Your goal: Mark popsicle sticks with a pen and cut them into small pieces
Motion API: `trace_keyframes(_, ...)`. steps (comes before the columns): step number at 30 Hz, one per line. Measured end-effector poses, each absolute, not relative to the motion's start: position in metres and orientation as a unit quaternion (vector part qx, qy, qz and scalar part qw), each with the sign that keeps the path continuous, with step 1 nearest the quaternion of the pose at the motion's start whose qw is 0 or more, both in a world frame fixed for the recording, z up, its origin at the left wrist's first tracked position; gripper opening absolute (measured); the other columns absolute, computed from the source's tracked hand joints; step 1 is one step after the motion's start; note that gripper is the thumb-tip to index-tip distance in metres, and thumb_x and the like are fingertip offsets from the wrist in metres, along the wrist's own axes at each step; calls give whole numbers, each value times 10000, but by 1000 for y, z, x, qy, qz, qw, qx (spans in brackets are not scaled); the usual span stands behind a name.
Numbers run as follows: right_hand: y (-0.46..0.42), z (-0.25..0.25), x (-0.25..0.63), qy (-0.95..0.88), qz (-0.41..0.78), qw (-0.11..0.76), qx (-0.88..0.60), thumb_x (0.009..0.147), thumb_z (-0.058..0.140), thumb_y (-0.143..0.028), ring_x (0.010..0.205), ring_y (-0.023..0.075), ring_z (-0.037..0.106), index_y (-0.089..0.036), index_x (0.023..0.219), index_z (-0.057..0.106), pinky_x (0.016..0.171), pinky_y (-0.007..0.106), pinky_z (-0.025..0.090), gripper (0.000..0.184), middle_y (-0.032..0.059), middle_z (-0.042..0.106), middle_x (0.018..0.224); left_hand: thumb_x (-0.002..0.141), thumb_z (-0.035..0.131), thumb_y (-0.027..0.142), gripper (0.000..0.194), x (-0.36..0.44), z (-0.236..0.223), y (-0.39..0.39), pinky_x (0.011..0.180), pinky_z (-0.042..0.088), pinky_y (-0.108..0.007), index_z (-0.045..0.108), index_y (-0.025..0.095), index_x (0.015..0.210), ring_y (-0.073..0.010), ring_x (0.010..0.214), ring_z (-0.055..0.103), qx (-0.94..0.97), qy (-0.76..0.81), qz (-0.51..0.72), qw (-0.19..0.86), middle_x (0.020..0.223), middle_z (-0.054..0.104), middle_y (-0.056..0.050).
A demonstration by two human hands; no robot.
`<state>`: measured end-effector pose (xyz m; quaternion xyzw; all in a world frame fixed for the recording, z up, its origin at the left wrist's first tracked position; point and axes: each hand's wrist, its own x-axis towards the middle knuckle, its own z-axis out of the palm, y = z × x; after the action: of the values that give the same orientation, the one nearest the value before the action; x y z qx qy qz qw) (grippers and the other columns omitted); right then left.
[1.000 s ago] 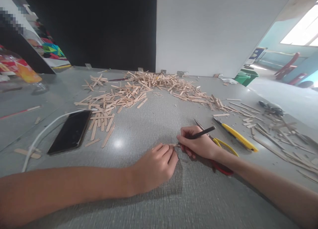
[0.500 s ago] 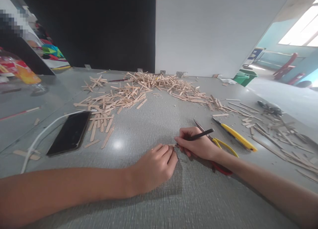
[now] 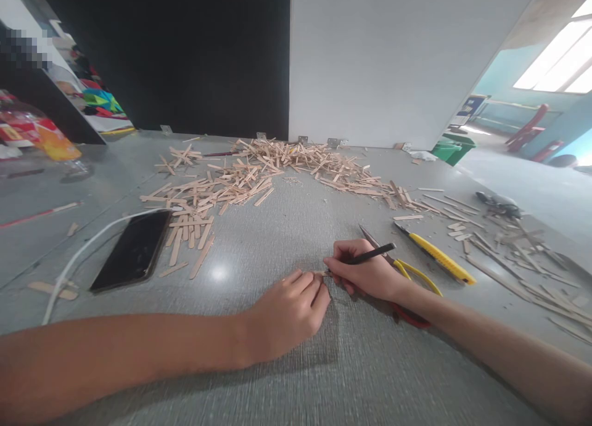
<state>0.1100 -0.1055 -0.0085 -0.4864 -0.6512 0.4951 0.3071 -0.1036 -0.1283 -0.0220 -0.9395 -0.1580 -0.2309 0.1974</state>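
Left hand (image 3: 291, 315): your fingers seem to pinch the wood piece (image 3: 320, 273) against the desk (image 3: 277, 389).
Slip risk: light pressure could let it skid beneath the pen (image 3: 372, 253).
Wood piece: between your hands, visible end rightward, long axis roughly left-to-right.
Right hand (image 3: 363, 270): your fingers pinch the pen.

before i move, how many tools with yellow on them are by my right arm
2: the cutter, beyond the right arm, and the red-and-yellow-handled tool, partly under it. Another could be hidden there.
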Motion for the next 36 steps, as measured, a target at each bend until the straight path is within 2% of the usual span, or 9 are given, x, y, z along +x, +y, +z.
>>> trace_keyframes(9, -105, -11, 111, -666, 490, 316, -465, 925, 661, -308, 383, 76, 508, -211, 629, 530, 376, 180, 360, 337, -49, 578, 498, 990, 480, 42, 242, -103, -23, -129, 783, 616, -360, 708, 113, 949, -233, 928, 725, -938, -166, -219, 211, 939, 764, -117)
trace_keyframes(19, -105, -14, 112, -668, 490, 315, -463, 920, 668, -304, 387, 79, 511, -204, 623, 541, 375, 180, 356, 337, -42, 580, 500, 959, 495, 23, 221, -103, -24, -129, 742, 600, -371, 712, 62, 939, -252, 874, 714, -937, -161, -233, 205, 898, 747, -135)
trace_keyframes(31, -105, -11, 111, -659, 500, 312, -468, 886, 738, -381, 381, 77, 506, -210, 608, 523, 371, 180, 369, 390, -50, 572, 492, 983, 498, 37, 211, -103, -24, -129, 763, 607, -381, 703, 68, 944, -258, 904, 721, -939, -162, -230, 199, 914, 751, -142)
trace_keyframes(36, -106, -9, 109, -651, 501, 309, -480, 903, 690, -366, 362, 75, 511, -208, 623, 542, 339, 168, 350, 353, -43, 594, 499, 993, 506, 48, 200, -104, -24, -130, 797, 609, -371, 696, 104, 968, -240, 926, 723, -939, -167, -226, 197, 945, 758, -122)
